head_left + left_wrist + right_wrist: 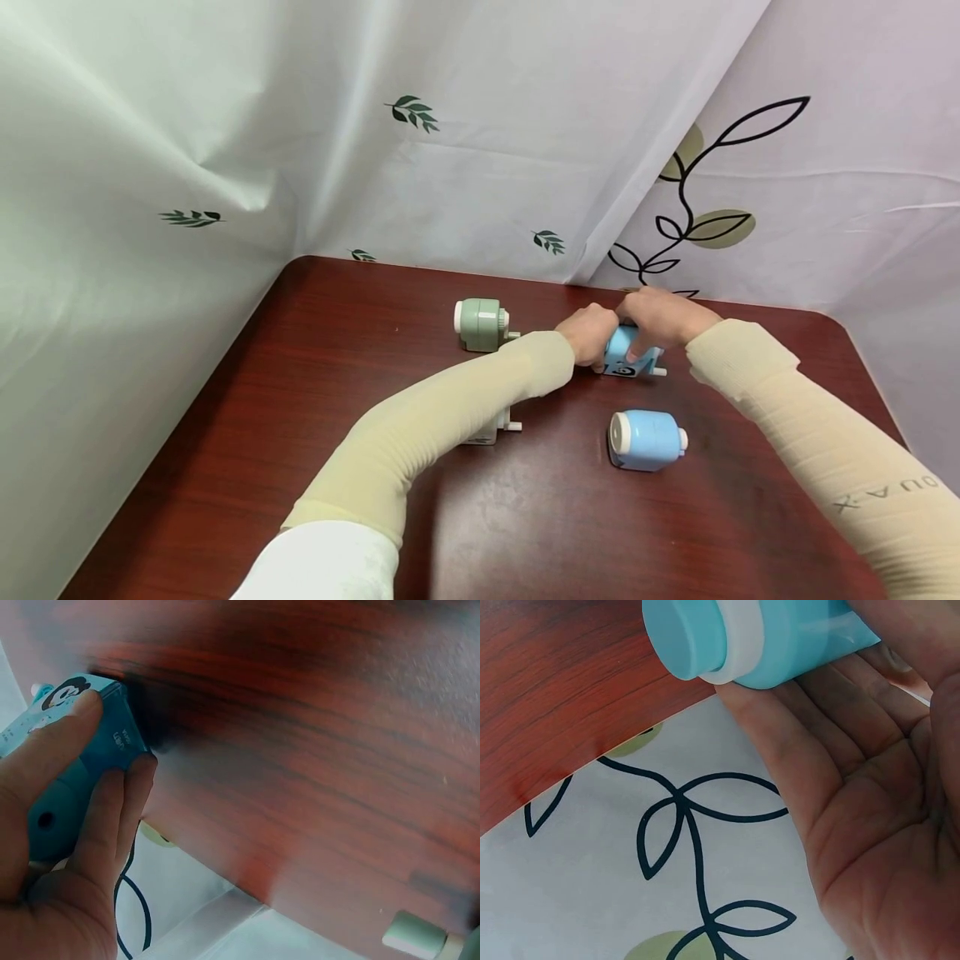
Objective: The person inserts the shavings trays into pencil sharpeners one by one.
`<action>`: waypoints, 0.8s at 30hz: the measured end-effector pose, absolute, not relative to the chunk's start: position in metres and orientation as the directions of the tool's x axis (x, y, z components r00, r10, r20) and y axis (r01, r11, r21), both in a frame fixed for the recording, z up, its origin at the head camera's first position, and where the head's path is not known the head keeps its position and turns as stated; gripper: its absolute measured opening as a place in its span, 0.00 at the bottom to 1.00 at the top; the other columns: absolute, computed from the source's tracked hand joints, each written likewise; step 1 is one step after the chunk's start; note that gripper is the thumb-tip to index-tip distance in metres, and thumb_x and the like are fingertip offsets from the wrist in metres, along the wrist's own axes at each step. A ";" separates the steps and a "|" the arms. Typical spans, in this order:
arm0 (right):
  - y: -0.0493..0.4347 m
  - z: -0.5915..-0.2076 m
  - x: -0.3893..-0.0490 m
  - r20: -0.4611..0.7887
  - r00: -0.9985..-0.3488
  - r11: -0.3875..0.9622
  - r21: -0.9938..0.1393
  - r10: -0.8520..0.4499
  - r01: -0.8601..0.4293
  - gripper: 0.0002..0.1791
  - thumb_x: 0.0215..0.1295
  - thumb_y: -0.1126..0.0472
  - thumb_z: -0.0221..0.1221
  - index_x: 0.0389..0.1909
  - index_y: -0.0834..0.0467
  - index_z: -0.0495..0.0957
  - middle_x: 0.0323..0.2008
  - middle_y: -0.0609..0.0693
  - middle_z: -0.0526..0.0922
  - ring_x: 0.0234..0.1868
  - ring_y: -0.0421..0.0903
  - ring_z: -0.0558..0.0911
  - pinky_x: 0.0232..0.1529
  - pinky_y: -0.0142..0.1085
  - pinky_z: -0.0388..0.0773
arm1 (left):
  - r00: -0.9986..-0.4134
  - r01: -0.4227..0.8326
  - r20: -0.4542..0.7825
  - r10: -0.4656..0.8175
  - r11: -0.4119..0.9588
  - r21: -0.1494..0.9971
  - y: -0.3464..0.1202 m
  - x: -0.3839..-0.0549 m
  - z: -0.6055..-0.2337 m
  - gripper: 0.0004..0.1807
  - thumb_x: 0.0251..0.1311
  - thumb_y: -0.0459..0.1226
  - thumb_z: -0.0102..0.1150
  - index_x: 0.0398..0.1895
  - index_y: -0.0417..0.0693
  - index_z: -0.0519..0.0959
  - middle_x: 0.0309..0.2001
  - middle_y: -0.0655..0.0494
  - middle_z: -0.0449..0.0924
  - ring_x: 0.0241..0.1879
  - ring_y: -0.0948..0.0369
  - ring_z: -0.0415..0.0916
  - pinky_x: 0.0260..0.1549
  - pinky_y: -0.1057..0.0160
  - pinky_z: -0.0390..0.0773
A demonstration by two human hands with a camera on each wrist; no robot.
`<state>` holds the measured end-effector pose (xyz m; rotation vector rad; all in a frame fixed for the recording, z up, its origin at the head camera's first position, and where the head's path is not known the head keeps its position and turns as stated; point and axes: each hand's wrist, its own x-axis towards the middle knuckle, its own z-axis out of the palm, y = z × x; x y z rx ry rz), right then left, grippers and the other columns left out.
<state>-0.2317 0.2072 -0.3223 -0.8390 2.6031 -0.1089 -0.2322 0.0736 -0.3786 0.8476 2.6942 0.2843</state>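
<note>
Both hands are on a light-blue crank pencil sharpener [621, 354] with a cartoon print, near the back right of the table. My left hand [590, 332] grips its left end; in the left wrist view the thumb lies on the printed side [67, 691] and the fingers along the neighbouring side. From the right, my right hand [663, 317] holds it with the thumb in front and the other fingers behind. In the right wrist view, the sharpener's round end knob [686, 637] and white collar stick out past the fingers. A small white crank handle [660, 372] shows at its right.
A green sharpener [480, 325] stands to the left, and a blue one [651, 440] stands nearer the front. My left sleeve [450, 408] partly hides a whitish sharpener [483, 437]. Patterned white curtain [480, 183] borders the dark red table [525, 533].
</note>
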 end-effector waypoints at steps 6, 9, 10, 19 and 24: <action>0.208 -0.324 -0.232 -0.352 -0.739 0.818 -0.206 -0.575 -0.538 0.21 0.46 0.62 0.79 0.41 0.63 0.85 0.34 0.48 0.85 0.32 0.44 0.80 0.35 0.40 0.79 | -0.783 0.513 -0.239 0.574 0.814 0.273 0.075 -0.232 -0.379 0.22 0.49 0.37 0.79 0.47 0.47 0.82 0.42 0.57 0.82 0.37 0.64 0.80 0.37 0.69 0.80; 0.210 -0.325 -0.232 -0.352 -0.738 0.817 -0.205 -0.576 -0.540 0.21 0.45 0.63 0.79 0.42 0.64 0.85 0.34 0.49 0.85 0.32 0.45 0.80 0.35 0.41 0.80 | -0.779 0.512 -0.250 0.575 0.814 0.275 0.076 -0.232 -0.379 0.22 0.50 0.37 0.79 0.48 0.47 0.82 0.43 0.57 0.82 0.38 0.64 0.80 0.38 0.68 0.80; 0.210 -0.325 -0.232 -0.352 -0.739 0.817 -0.203 -0.575 -0.539 0.22 0.45 0.63 0.79 0.42 0.64 0.85 0.34 0.49 0.85 0.33 0.45 0.80 0.36 0.41 0.80 | -0.777 0.515 -0.252 0.577 0.812 0.275 0.076 -0.232 -0.379 0.22 0.50 0.37 0.79 0.49 0.47 0.81 0.44 0.57 0.82 0.38 0.64 0.80 0.38 0.69 0.80; 0.214 -0.329 -0.231 -0.332 -0.727 0.798 -0.214 -0.601 -0.563 0.23 0.46 0.65 0.78 0.45 0.66 0.84 0.37 0.52 0.85 0.35 0.46 0.81 0.38 0.42 0.81 | -0.770 0.529 -0.278 0.574 0.818 0.226 0.072 -0.231 -0.373 0.20 0.55 0.37 0.75 0.51 0.48 0.81 0.47 0.58 0.82 0.41 0.64 0.80 0.40 0.68 0.80; 0.217 -0.330 -0.229 -0.316 -0.748 0.812 -0.227 -0.584 -0.537 0.32 0.47 0.61 0.79 0.53 0.70 0.79 0.45 0.58 0.85 0.41 0.51 0.82 0.44 0.47 0.81 | -0.794 0.538 -0.185 0.579 0.811 0.229 0.061 -0.222 -0.357 0.18 0.61 0.45 0.70 0.49 0.46 0.81 0.43 0.57 0.81 0.38 0.64 0.80 0.37 0.67 0.80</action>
